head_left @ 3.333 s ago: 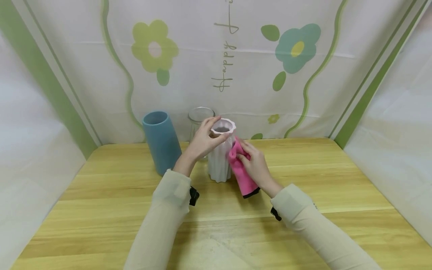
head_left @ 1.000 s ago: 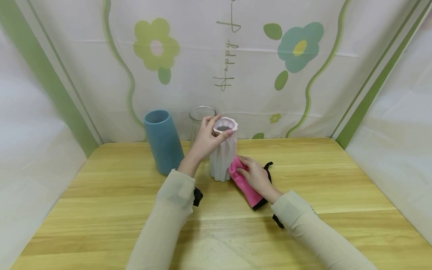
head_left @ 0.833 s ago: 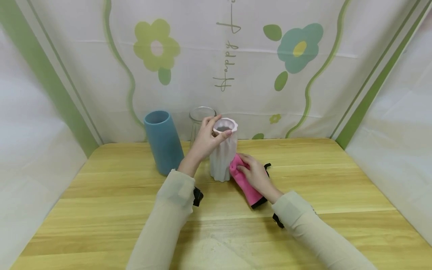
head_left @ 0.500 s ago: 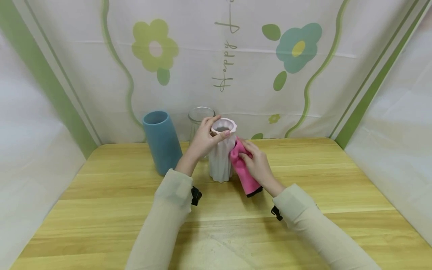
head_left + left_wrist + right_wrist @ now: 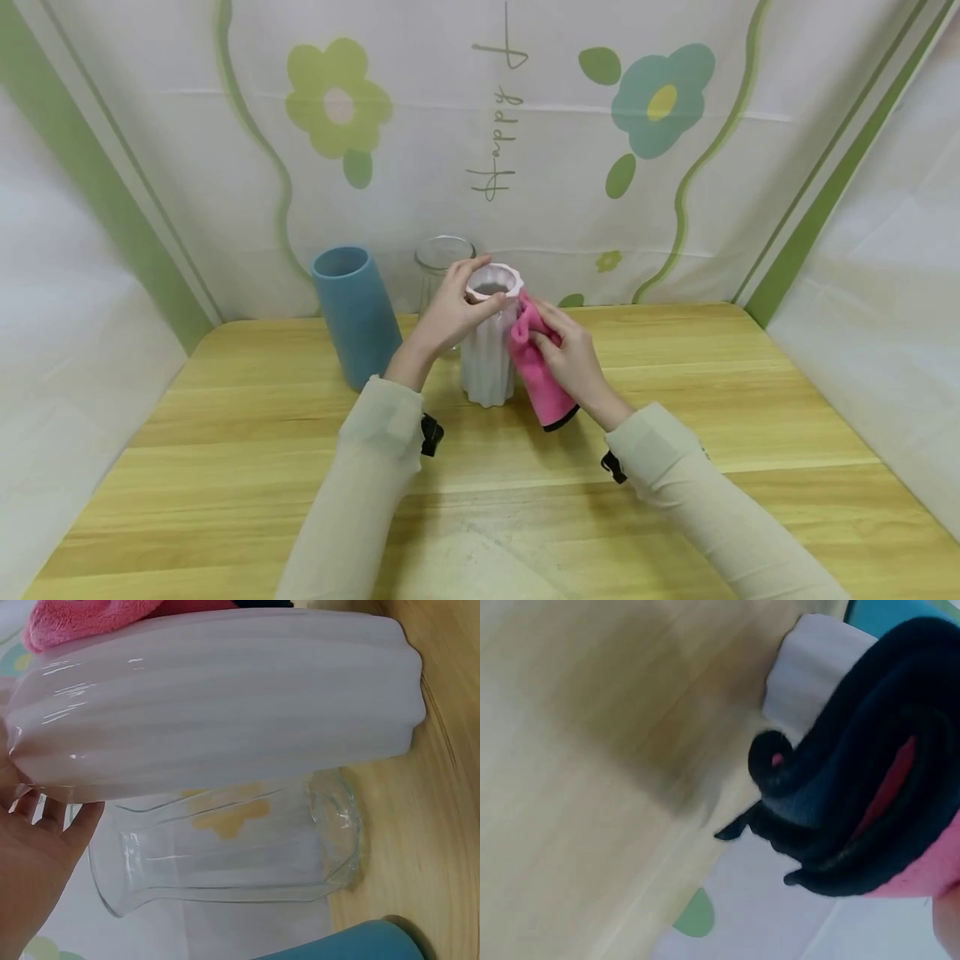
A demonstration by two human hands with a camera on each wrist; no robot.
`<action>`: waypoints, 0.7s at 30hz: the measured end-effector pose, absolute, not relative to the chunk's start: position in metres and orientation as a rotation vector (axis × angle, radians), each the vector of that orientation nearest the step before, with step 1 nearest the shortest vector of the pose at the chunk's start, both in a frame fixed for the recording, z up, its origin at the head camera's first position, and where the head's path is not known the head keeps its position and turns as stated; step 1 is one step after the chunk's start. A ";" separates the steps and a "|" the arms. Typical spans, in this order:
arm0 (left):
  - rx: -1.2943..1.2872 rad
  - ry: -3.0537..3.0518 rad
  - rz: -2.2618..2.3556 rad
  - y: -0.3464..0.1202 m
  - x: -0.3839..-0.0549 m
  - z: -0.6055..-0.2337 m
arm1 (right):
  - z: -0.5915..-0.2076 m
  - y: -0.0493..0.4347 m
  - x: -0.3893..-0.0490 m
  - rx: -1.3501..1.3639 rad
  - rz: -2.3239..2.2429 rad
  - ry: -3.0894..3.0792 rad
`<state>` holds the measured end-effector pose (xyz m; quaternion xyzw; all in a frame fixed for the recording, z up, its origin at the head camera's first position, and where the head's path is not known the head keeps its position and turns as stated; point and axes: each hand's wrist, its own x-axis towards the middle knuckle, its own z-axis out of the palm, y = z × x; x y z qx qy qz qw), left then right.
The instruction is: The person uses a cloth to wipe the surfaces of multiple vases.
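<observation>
Since about a second ago, right hand and cloth have shifted up the vase's side; the rest sits about the same. Left to right from my station: blue vase (image 5: 356, 325), upright. Glass vase (image 5: 232, 862) behind the left hand (image 5: 447, 312), which I see spread round the white vase's rim, thumb in front, fingers at back. White vase (image 5: 487, 358) is upright at center, base apparently on the table (image 5: 495, 517). Pink cloth (image 5: 542, 375) lies against its right side, pinched between thumb and fingers of the right hand (image 5: 573, 354). I'd call this wiping the outside; next move probably needs the rim held steady while the cloth reaches unwiped ridges. Can't see cloth contact patch, vase's far side, or left fingertips in head view. Right wrist view: mostly black trim, hand cut off.
</observation>
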<state>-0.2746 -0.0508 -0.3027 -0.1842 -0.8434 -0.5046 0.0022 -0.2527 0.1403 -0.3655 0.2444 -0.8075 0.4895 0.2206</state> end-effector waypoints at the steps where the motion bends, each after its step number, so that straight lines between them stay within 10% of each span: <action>1: -0.578 -2.645 -1.582 -0.051 -0.274 -0.303 | -0.367 0.141 -0.253 0.677 1.355 -2.246; 21: -0.537 -2.690 -1.460 -0.053 -0.267 -0.297 | -0.393 0.143 -0.248 0.590 1.140 -2.535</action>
